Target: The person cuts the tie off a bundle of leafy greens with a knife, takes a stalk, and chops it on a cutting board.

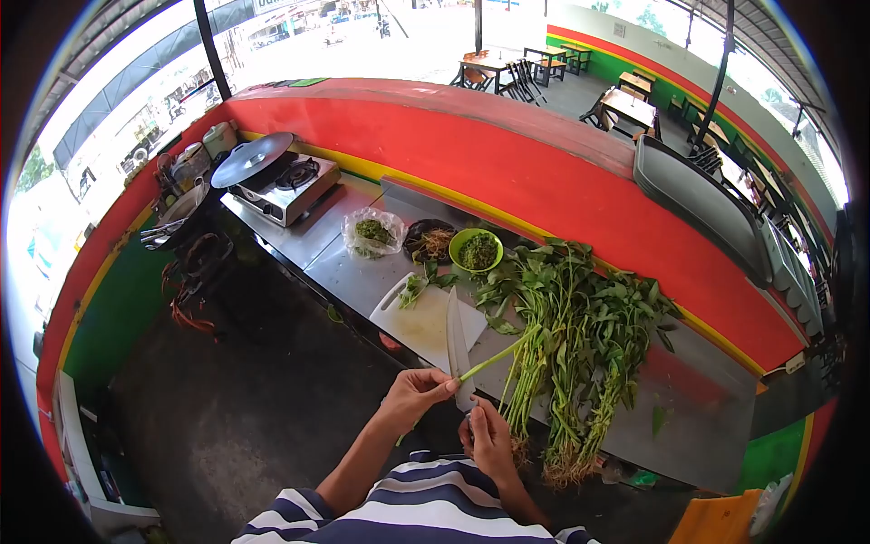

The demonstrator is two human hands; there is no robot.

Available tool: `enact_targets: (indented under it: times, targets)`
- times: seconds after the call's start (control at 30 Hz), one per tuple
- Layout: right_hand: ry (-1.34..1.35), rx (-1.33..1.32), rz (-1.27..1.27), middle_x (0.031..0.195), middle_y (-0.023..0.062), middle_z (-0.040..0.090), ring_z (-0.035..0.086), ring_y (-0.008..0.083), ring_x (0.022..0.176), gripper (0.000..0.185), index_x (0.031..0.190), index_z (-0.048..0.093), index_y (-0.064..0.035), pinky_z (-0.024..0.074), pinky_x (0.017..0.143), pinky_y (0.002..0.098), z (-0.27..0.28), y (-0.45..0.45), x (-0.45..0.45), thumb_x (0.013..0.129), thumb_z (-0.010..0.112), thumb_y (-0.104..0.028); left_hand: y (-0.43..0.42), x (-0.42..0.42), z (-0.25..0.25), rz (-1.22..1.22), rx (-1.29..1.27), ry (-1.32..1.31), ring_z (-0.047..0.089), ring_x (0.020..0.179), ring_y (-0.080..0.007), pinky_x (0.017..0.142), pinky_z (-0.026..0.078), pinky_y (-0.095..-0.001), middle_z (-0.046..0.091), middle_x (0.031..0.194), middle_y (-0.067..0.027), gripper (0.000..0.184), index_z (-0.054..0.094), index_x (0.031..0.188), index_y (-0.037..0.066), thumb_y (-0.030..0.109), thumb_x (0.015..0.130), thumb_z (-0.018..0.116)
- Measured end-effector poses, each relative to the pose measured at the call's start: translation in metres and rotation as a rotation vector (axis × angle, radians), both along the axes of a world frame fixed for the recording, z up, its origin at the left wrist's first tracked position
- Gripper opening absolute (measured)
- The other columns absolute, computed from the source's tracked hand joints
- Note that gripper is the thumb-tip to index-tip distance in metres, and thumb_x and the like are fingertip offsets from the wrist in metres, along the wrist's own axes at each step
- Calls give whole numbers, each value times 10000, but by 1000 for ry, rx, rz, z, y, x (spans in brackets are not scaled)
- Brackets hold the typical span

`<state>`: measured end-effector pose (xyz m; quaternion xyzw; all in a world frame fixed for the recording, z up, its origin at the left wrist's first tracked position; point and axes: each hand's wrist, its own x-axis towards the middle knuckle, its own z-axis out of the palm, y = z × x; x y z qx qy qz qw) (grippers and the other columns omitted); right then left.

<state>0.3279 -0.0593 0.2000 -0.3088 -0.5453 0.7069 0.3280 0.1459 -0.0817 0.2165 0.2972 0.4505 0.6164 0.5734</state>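
Left hand (419,393) pinches a stem (494,360) — right hand (490,439) grips a knife (458,340).

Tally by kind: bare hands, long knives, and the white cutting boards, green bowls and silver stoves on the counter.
Left hand and right hand: 2
Long metal knife: 1
White rectangular cutting board: 1
Green round bowl: 1
Silver boxy stove: 1
Total: 6

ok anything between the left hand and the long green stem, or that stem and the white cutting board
Nothing visible separates the left hand from the long green stem it pinches. Toward the white rectangular cutting board, the silver knife in the right hand intervenes, blade over the board's right side.
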Motion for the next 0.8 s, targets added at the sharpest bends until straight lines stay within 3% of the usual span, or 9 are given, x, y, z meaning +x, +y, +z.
enact_targets:
  times: [0.23, 0.43, 0.53, 0.8]
  targets:
    - [-26, 41, 7, 623, 7, 482, 384, 32, 474, 434, 1317, 488, -15, 304, 422, 203, 3, 5, 1, 1058, 419, -357, 6, 5, -5, 37, 22, -18, 614, 789, -67, 773, 503, -215, 684, 844, -5, 110, 731, 917, 16, 125, 902, 718]
    - [-9, 25, -33, 619, 10, 484, 380, 32, 464, 439, 1310, 488, -7, 300, 418, 201, 2, 7, 2, 1056, 425, -359, 7, 8, 4, 28, 29, -21, 568, 797, -48, 716, 447, -199, 650, 849, 20, 120, 723, 915, 33, 151, 914, 705]
    - [6, -56, -66, 633, -9, 505, 427, 34, 508, 370, 1272, 538, -4, 331, 456, 206, 8, 9, 4, 1062, 419, -284, 7, 8, 10, 2, 58, 28, 559, 808, -49, 706, 435, -195, 651, 859, 24, 122, 734, 970, 38, 142, 913, 706]
    - [7, -64, -38, 639, -19, 488, 417, 31, 510, 384, 1284, 530, -14, 326, 450, 203, 4, 13, 5, 1062, 418, -306, 11, 8, -1, 112, -34, -27, 647, 787, -87, 731, 527, -215, 710, 884, -47, 168, 726, 990, -4, 103, 863, 753]
